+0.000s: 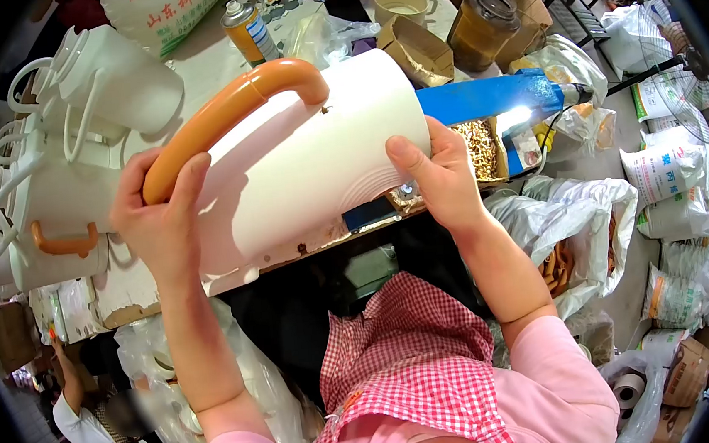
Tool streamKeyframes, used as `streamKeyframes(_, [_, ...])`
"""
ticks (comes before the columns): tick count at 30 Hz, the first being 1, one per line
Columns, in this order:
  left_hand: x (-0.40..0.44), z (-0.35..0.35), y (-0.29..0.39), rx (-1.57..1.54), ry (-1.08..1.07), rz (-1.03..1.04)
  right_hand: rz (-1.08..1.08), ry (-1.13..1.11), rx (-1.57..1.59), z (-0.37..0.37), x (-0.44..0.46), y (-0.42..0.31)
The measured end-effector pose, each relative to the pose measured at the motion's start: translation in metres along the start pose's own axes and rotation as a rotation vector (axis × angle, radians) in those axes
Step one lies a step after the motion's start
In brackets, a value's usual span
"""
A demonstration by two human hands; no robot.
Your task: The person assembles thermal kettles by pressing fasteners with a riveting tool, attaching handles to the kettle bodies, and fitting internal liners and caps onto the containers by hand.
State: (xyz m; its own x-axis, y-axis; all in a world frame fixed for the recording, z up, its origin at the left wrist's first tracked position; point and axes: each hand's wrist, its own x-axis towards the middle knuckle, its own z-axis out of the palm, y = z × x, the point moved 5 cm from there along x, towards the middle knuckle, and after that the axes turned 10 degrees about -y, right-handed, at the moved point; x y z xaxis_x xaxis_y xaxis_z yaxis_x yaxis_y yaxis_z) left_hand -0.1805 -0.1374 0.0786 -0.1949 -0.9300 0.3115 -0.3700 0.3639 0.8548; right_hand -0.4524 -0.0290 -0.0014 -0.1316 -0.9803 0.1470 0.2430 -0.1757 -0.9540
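Observation:
A white jug (308, 163) with an orange handle (225, 115) lies on its side in the air in front of me, above the table's front edge. My left hand (162, 216) is closed round the handle's left end, thumb on the near side. My right hand (442, 173) grips the jug's right end, thumb on the wall near the ringed grooves and the other fingers hidden behind it. Just past that end is a blue machine arm (482, 99) with a bright lamp. Beside my right hand, a box of gold-coloured screws (480, 149) sits under the arm.
More white jugs (123, 90) are stacked at the left of the table. A spray can (248, 34), a cardboard box (416, 50) and a brown lidded jar (482, 28) stand behind. Plastic sacks (572, 229) with orange parts are at right. Another person (96, 425) is at lower left.

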Motion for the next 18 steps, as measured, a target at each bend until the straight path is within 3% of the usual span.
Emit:
streamKeyframes(4, [0.013,0.015,0.044,0.216,-0.178,0.089,0.033,-0.035,-0.014,0.003,0.001,-0.007])
streamKeyframes(6, [0.021,0.047,0.079,0.795,-0.371,0.163,0.040,-0.021,0.022,0.004,0.002,-0.005])
streamKeyframes(10, [0.047,0.082,0.091,0.738,-0.615,0.322,0.050,-0.047,-0.031,0.000,0.005,-0.010])
streamKeyframes(12, [0.051,0.078,0.084,0.415,-0.657,0.195,0.149,-0.053,-0.015,-0.001,0.006,-0.007])
streamKeyframes(18, [0.045,0.077,0.090,0.431,-0.688,0.130,0.080,-0.072,-0.053,-0.004,0.010,-0.001])
